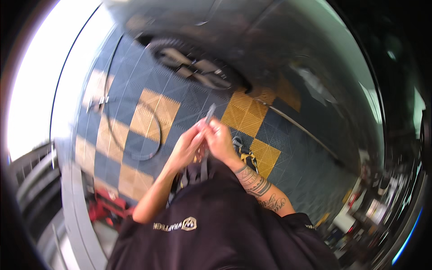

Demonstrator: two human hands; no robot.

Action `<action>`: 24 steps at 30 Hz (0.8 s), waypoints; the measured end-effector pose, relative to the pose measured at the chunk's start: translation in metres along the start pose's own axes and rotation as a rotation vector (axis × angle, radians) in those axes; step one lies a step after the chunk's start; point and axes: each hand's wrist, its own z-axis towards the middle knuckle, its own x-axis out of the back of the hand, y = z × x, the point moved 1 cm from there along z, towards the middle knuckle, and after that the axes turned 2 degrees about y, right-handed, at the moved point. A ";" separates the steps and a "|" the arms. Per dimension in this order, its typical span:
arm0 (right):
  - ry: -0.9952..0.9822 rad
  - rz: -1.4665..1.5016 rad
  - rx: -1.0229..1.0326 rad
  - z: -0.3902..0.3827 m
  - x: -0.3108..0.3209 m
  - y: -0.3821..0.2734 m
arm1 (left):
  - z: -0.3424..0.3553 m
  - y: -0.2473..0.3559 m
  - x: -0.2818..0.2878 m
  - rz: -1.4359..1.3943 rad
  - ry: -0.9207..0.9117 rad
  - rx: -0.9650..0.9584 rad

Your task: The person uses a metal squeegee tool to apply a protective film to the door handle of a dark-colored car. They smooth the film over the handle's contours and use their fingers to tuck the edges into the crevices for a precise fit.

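Note:
In front of my waist, my left hand point(186, 145) and my right hand point(218, 138) are closed and pressed together, fingertips meeting. A slim grey tool point(210, 111) sticks up from between their fingers, its tip pointing toward the car wheel. It looks like a small knife, but blur hides its exact kind. Both hands appear to grip its lower end, which the fingers cover. Beyond them stands a dark grey car point(252, 31), its front-facing side showing a wheel point(193, 65) with a black tyre.
A black hose point(158, 139) loops over the checkered tile floor point(155, 110) at left. Red equipment point(108, 207) stands at lower left beside a grey post point(76, 211). Assorted items point(346, 220) crowd the lower right. My shoe point(237, 142) shows just past my right hand.

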 end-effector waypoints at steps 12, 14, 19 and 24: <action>-0.312 -0.565 -0.279 -0.054 0.210 0.097 | -0.146 -0.076 0.034 0.834 0.560 0.252; -0.282 -0.704 -0.264 -0.074 0.256 0.111 | -0.161 -0.098 0.002 0.785 0.625 0.279; -0.362 -0.929 -0.257 -0.104 0.312 0.099 | -0.145 -0.132 -0.072 0.770 0.722 0.321; -0.295 -0.913 -0.200 -0.111 0.351 0.080 | -0.090 -0.163 -0.111 0.883 0.794 0.147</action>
